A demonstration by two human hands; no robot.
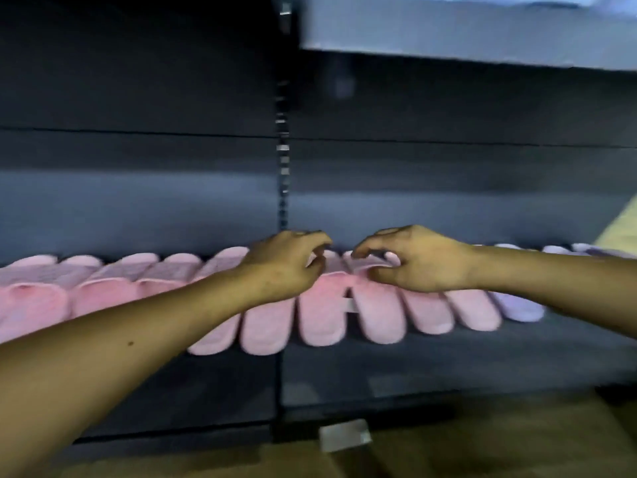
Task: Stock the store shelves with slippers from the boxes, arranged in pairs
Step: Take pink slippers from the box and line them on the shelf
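Observation:
A row of pink slippers point(262, 332) lies side by side on a dark shelf point(448, 357), toes towards the back. Two of them in the middle, the pink pair point(379, 315), are joined by a small white tag point(350, 301). My left hand point(279, 267) reaches over the left slipper of this pair, with curled fingers pinching its upper edge. My right hand point(424, 260) holds the upper of the right one, thumb below and fingers above. The view is blurred, so the exact contact is hard to see.
Lilac slippers point(517, 305) continue the row to the right. A slotted upright point(283, 150) divides the shelving, and an upper shelf point(448, 25) overhangs at the top right. Brown cardboard point(482, 443) lies below, behind a clear label holder point(344, 436).

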